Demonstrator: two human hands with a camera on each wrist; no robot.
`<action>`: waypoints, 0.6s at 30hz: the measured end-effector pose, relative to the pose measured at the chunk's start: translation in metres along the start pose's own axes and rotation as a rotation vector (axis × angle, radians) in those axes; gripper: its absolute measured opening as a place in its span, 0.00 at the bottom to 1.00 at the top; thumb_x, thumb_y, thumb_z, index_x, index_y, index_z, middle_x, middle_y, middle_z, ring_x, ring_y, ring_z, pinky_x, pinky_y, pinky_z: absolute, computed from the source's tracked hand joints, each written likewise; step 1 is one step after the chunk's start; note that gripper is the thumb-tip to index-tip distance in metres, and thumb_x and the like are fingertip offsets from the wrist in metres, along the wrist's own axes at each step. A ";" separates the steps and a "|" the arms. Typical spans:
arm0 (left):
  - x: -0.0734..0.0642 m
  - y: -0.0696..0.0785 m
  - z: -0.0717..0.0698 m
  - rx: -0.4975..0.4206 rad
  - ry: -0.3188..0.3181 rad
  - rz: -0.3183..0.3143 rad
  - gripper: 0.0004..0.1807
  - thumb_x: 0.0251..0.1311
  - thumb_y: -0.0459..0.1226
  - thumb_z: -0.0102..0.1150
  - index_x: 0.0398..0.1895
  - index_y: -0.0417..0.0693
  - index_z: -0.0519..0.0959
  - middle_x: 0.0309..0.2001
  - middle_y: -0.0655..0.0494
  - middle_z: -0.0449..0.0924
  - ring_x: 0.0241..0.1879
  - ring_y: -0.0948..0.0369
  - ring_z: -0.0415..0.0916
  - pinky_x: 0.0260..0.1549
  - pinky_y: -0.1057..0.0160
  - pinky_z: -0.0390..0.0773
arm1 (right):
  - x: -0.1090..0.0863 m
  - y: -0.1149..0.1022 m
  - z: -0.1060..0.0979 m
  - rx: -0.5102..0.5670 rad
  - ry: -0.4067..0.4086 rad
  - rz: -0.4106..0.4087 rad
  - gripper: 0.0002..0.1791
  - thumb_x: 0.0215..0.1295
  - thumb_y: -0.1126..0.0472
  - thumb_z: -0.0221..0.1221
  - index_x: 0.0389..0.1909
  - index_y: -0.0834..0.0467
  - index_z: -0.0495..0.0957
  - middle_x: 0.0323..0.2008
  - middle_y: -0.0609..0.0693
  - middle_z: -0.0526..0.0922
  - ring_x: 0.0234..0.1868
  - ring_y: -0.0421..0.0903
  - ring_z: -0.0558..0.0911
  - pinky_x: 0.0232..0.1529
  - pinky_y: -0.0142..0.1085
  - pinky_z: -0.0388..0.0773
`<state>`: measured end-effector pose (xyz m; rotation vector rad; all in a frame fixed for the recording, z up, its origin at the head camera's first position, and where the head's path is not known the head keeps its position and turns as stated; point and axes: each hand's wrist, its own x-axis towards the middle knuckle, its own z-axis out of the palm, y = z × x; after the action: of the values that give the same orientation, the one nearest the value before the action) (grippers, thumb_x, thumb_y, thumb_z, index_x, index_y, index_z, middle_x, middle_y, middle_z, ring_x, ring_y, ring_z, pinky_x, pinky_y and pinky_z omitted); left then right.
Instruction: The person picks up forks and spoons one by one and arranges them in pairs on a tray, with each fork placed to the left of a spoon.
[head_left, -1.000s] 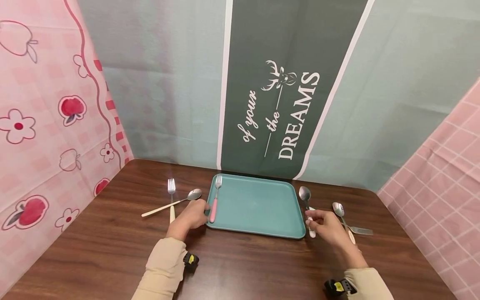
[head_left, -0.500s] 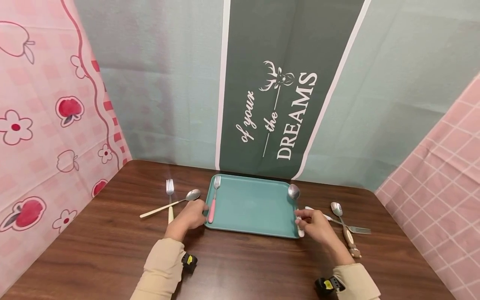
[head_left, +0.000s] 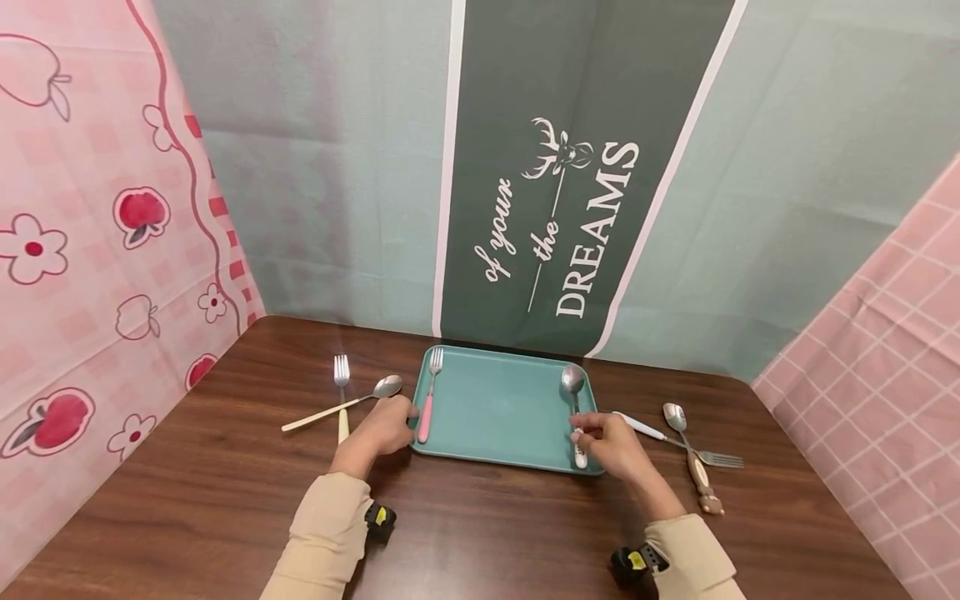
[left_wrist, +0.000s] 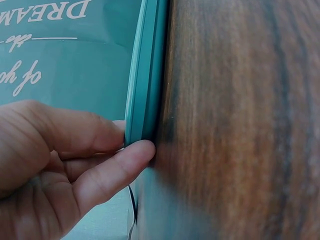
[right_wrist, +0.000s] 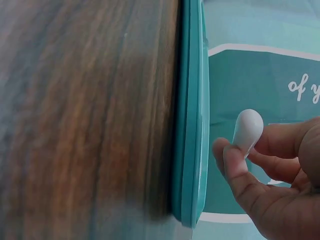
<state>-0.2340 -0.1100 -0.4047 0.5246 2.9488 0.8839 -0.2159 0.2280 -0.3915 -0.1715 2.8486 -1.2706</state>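
Observation:
A teal tray (head_left: pixel 498 408) lies on the wooden table, with a pink-handled fork (head_left: pixel 426 408) along its left side. My left hand (head_left: pixel 386 427) pinches the tray's left edge near the front corner; in the left wrist view, thumb and finger of this hand (left_wrist: pixel 65 160) meet at the rim. With thumb and fingertips my right hand (head_left: pixel 609 443) grips a white-handled spoon (head_left: pixel 573 380) over the tray's right side, bowl toward the back. The right wrist view shows the rounded end of the spoon's handle (right_wrist: pixel 248 131) standing off from the tray's rim, between the fingers.
Left of the tray, a cream-handled spoon (head_left: pixel 322 414) crosses a cream-handled fork (head_left: pixel 342 372). To its right, a brown-handled spoon (head_left: pixel 698 473) crosses a white-handled fork (head_left: pixel 641 426). A hanging cloth (head_left: pixel 337 208) borders the table's back.
My right hand has carried the white-handled spoon leftward, from beside the tray to over its right side. The left hand has stayed at the tray's left edge.

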 end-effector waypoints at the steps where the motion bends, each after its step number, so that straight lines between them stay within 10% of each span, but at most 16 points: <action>1: 0.000 0.000 0.000 0.001 -0.001 0.003 0.16 0.38 0.20 0.50 0.12 0.47 0.59 0.17 0.59 0.50 0.19 0.62 0.51 0.20 0.66 0.53 | 0.001 -0.001 0.001 0.002 -0.003 -0.003 0.13 0.59 0.71 0.57 0.45 0.71 0.77 0.39 0.58 0.80 0.33 0.47 0.77 0.30 0.36 0.74; 18: 0.001 0.000 -0.001 0.006 -0.021 0.006 0.16 0.37 0.20 0.51 0.12 0.48 0.59 0.17 0.59 0.51 0.20 0.61 0.51 0.21 0.66 0.54 | 0.016 -0.014 0.026 0.071 -0.066 -0.064 0.13 0.58 0.72 0.59 0.43 0.72 0.78 0.37 0.58 0.81 0.32 0.46 0.77 0.31 0.35 0.74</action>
<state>-0.2355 -0.1102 -0.4036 0.5394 2.9332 0.8650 -0.2291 0.1975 -0.3977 -0.2989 2.7592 -1.3492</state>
